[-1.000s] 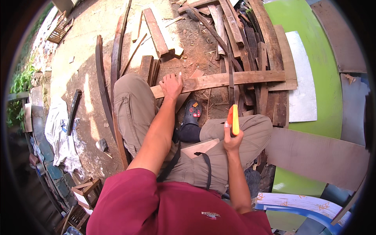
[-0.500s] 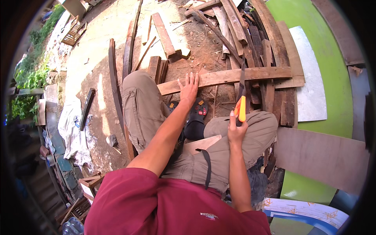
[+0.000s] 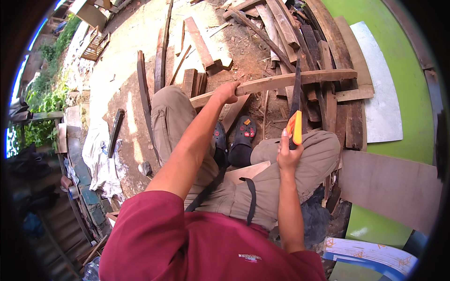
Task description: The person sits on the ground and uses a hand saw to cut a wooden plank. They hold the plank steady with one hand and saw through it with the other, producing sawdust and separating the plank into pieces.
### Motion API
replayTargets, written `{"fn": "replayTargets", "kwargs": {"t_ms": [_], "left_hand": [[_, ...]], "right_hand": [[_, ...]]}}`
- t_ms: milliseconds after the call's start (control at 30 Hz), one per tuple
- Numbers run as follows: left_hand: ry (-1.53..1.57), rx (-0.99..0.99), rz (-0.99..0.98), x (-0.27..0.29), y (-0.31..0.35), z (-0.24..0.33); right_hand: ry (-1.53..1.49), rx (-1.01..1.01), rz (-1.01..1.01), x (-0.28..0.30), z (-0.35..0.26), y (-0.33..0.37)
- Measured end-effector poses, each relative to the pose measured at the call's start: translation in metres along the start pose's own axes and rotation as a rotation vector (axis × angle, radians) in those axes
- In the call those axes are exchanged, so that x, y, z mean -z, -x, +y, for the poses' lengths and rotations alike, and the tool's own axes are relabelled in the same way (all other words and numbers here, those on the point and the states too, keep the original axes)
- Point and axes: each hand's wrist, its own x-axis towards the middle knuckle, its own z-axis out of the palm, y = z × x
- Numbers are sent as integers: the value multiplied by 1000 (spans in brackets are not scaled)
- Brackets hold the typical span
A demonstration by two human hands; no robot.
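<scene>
A long wooden plank [image 3: 267, 83] lies crosswise in front of my knees, its right part over a heap of timber. My left hand [image 3: 227, 92] is closed round the plank left of its middle, fingers curled over the far edge. My right hand [image 3: 289, 153] grips the orange and black handle of a handsaw [image 3: 295, 100] above my right thigh. The dark blade points away from me and crosses the plank's right half; whether its teeth touch the wood I cannot tell.
Timber offcuts [image 3: 323, 61] are heaped at the far right, beside a white sheet [image 3: 377, 84] and a green panel [image 3: 417, 126]. Loose boards [image 3: 199, 42] lie on the dirt ahead. A white cloth [image 3: 102, 161] is on the ground at left. A pale wood piece [image 3: 247, 172] sits between my legs.
My left hand has gone from lying flat on the plank to gripping round it. The plank's right end has shifted away from me, and the saw still crosses it. The view has moved slightly.
</scene>
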Motion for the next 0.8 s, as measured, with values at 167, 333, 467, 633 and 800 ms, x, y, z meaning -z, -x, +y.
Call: {"fn": "replayTargets", "kwargs": {"t_ms": [167,333,467,633,800], "left_hand": [[37,-16,171,-12,-6,-5],[-66,52,339,-16,2,7],[-93,123,154,-2,-11,5],[-268,65,302,3,-11,2],[-72,177,41,6,-23,-2]], "right_hand": [[97,-1,1,7,0,-1],[104,-15,3,5,-1,-5],[213,28,-31,4,-9,-15],[224,-25,-41,7,3,-23],[201,15,-55,9,9,-25]]}}
